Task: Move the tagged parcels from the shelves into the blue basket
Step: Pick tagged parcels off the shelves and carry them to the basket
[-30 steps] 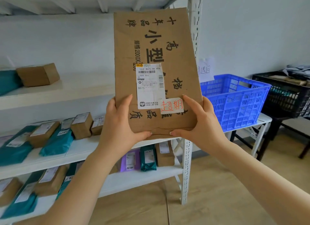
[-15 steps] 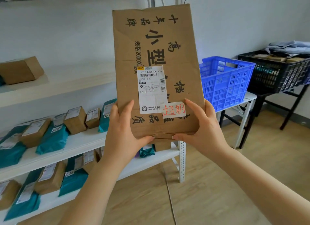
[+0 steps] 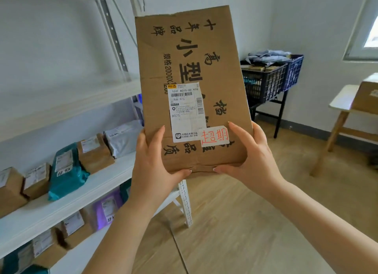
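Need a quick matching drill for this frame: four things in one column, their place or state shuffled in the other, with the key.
Things:
1. cardboard parcel
2. teal mailer bag
3. purple mailer
4. dark crate

Place or state:
A. on a black stand by the far wall
B. middle shelf, among brown boxes
C. held upright by left hand and right hand
D. lower shelf

Pairs: 1-C, 2-B, 3-D, 4-A

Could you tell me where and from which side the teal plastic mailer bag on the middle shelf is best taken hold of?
Grip the teal plastic mailer bag at its near end, which overhangs the white shelf edge, coming from the front. Brown cardboard parcels crowd both its sides, so a side approach looks blocked.
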